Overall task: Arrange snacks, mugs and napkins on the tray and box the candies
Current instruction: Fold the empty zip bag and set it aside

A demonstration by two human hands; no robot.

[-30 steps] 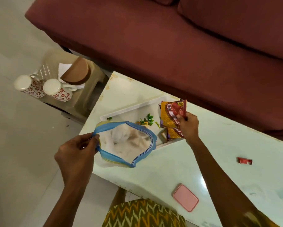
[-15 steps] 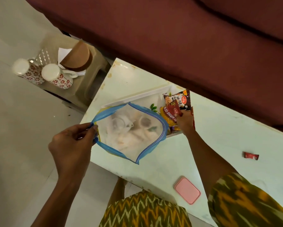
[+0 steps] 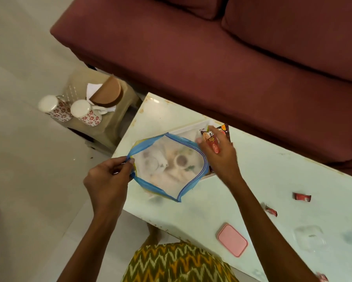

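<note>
My left hand (image 3: 108, 180) pinches the blue rim of a clear zip bag (image 3: 169, 165) and holds it open above the white tray (image 3: 187, 129) at the table's left end. My right hand (image 3: 220, 155) hovers over the snack packets (image 3: 213, 139) lying in the tray's right part, thumb and fingers spread, the thumb close to the bag's rim. Two white mugs with red flowers (image 3: 53, 107) (image 3: 85, 112) stand on a beige stool (image 3: 114, 127) to the left, beside a wooden holder with white napkins (image 3: 92, 88). Red candies (image 3: 301, 196) (image 3: 269, 210) lie on the table.
On the pale table (image 3: 272, 169), a pink lid (image 3: 232, 240) lies near the front edge, with a clear box (image 3: 309, 238) to its right. A maroon sofa (image 3: 232, 58) runs behind the table. Pale floor lies to the left.
My right hand has set the snack packets into the tray and opened its fingers, moving toward the bag's rim. My left hand still holds the bag open.
</note>
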